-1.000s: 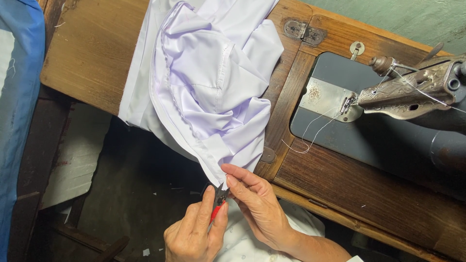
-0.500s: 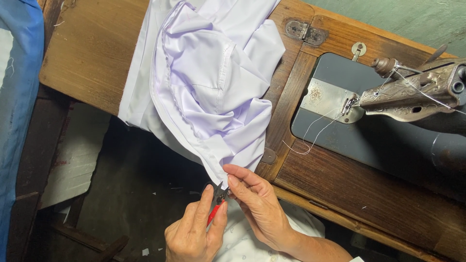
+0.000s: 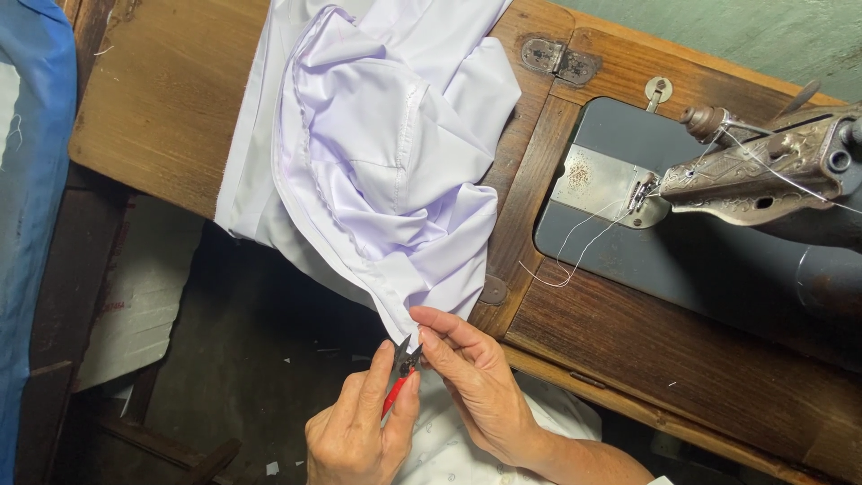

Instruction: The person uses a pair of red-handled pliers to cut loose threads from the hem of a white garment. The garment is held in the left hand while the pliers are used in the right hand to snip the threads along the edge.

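My left hand (image 3: 355, 431) is closed around a small pair of thread snips with a red handle (image 3: 398, 375), thumb and fingers wrapped on the grip, the dark blades pointing up toward the cloth. My right hand (image 3: 480, 382) pinches the lowest corner of the crumpled white satin garment (image 3: 386, 171) between thumb and fingertips, just beside the blades, so the tip of the snips sits right at the hem I am holding. Both hands are below the near edge of the worn brown wooden desk (image 3: 162, 108), over my lap. The garment is heaped on the desk and spills off its front edge down to my fingers, with a stitched seam running along its fold. To the right, well apart from my hands, the dark metal sewing machine (image 3: 763, 171) is set into the desk, a loose white thread (image 3: 575, 256) trailing from its needle area across the grey bed. A blue cloth (image 3: 31, 180) hangs at the far left.
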